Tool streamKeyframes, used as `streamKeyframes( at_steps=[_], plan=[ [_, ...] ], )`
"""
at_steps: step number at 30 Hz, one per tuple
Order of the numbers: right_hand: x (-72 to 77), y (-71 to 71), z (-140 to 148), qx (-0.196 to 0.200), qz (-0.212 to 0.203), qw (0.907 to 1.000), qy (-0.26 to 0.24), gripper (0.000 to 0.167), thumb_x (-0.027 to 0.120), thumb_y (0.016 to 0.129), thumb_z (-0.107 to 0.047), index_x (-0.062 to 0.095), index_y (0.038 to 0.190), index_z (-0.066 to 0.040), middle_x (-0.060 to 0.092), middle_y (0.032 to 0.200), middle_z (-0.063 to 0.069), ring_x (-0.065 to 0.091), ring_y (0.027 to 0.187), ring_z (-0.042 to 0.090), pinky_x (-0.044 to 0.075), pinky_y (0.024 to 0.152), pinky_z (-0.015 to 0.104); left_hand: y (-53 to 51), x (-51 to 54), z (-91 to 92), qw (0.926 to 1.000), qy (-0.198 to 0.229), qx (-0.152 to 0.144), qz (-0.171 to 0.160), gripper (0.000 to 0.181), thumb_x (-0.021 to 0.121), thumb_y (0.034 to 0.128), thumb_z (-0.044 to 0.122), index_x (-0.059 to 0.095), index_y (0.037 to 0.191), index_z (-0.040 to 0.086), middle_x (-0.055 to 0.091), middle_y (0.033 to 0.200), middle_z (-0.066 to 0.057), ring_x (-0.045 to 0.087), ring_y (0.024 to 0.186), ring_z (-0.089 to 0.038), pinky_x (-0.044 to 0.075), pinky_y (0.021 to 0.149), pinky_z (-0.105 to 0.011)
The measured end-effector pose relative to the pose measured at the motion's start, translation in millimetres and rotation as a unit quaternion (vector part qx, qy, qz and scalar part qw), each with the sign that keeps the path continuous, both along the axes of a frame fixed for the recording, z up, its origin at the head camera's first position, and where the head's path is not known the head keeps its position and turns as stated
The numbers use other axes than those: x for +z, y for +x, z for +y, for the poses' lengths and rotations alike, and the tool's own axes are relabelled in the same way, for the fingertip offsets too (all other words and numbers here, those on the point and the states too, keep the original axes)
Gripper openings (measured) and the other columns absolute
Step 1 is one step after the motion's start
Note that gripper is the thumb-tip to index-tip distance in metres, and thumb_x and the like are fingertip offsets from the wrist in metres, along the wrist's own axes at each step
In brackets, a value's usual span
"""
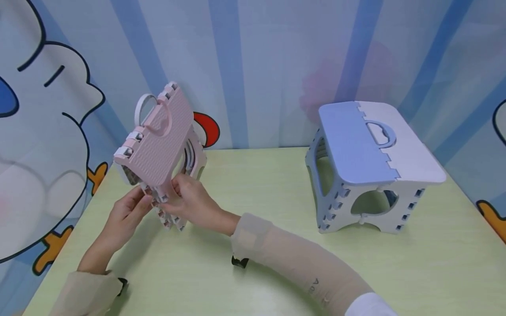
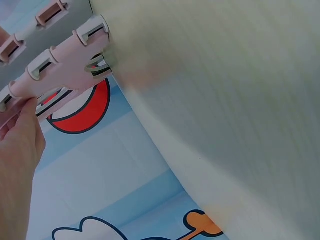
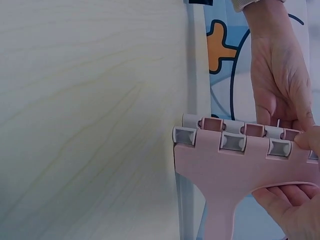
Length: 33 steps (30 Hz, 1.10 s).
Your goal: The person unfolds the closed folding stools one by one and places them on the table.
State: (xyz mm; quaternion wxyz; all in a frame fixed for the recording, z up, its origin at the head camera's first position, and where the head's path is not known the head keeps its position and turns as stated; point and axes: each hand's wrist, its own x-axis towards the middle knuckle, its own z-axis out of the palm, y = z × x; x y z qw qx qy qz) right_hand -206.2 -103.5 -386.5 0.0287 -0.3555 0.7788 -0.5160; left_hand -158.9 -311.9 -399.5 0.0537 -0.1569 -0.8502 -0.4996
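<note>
A pink-and-white folding step stool (image 1: 162, 136), partly folded, is held tilted at the left of the head view. Its white handle loop sticks up from the folded top. My right hand (image 1: 197, 202) grips the pink leg panel, fingers through the cutout, as the right wrist view shows at the panel (image 3: 225, 160). My left hand (image 1: 128, 215) pinches the stool's near hinged edge with thumb and fingers. Some of its fingers are hidden behind the stool. In the left wrist view, the hinged panel edge (image 2: 60, 57) appears at upper left.
A blue-and-white folding step stool (image 1: 352, 145) stands unfolded on the right of the pale green table (image 1: 253, 272). Behind the table hangs a striped cartoon backdrop (image 1: 261, 70), close to the pink stool.
</note>
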Motion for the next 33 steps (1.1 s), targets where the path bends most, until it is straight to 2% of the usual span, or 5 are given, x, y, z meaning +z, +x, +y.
streamKeyframes(
  at_steps=[4,11,22,25,33],
  plan=[
    [0.8,-0.7,2,-0.005,0.004,0.9999,0.008,0.035,0.079,0.088,-0.013,0.052,0.109,-0.008,0.059,0.1,-0.003,0.055,0.093,0.003,0.046,0.077,0.011,-1.5,-1.3,-0.4,1.0,0.004,-0.006,0.005,0.047,0.042,0.1084,0.011,0.032,0.153,-0.001,0.043,0.149,-0.024,0.049,0.122,0.006,0.045,0.093,-0.015],
    [-0.3,-2.3,8,-0.013,0.002,0.9998,0.012,0.033,0.079,0.087,-0.013,0.053,0.107,-0.009,0.058,0.099,-0.004,0.053,0.091,0.006,0.045,0.076,0.012,-5.1,-4.5,0.0,0.9997,0.017,-0.014,0.013,0.044,0.042,0.1078,0.007,0.035,0.15,-0.003,0.05,0.142,0.003,0.051,0.122,0.003,0.044,0.095,-0.015],
    [-1.7,-4.0,16,-0.014,0.012,0.9997,0.017,0.033,0.08,0.085,-0.01,0.054,0.105,-0.007,0.059,0.098,-0.002,0.053,0.09,0.007,0.045,0.075,0.013,-2.4,-2.7,2.7,0.9998,0.019,-0.008,0.006,0.043,0.042,0.108,0.009,0.036,0.149,-0.005,0.052,0.136,0.01,0.051,0.12,0.004,0.044,0.094,-0.014],
    [-1.6,-4.1,17,-0.011,0.012,0.9997,0.017,0.033,0.08,0.085,-0.01,0.053,0.104,-0.007,0.058,0.096,-0.001,0.052,0.086,0.008,0.045,0.073,0.014,-2.5,-3.9,2.0,0.9998,0.016,-0.007,0.004,0.044,0.042,0.1081,0.009,0.036,0.149,-0.004,0.051,0.138,0.006,0.051,0.121,0.004,0.044,0.094,-0.014],
    [-0.5,-3.5,25,-0.007,-0.012,0.9997,0.018,0.031,0.079,0.086,-0.01,0.055,0.105,-0.007,0.059,0.1,-0.002,0.055,0.091,0.006,0.047,0.077,0.014,-2.5,-3.9,2.1,1.0,-0.005,0.003,-0.002,0.045,0.042,0.1086,0.012,0.034,0.151,-0.001,0.046,0.145,-0.019,0.049,0.122,0.005,0.043,0.094,-0.014]
  ],
)
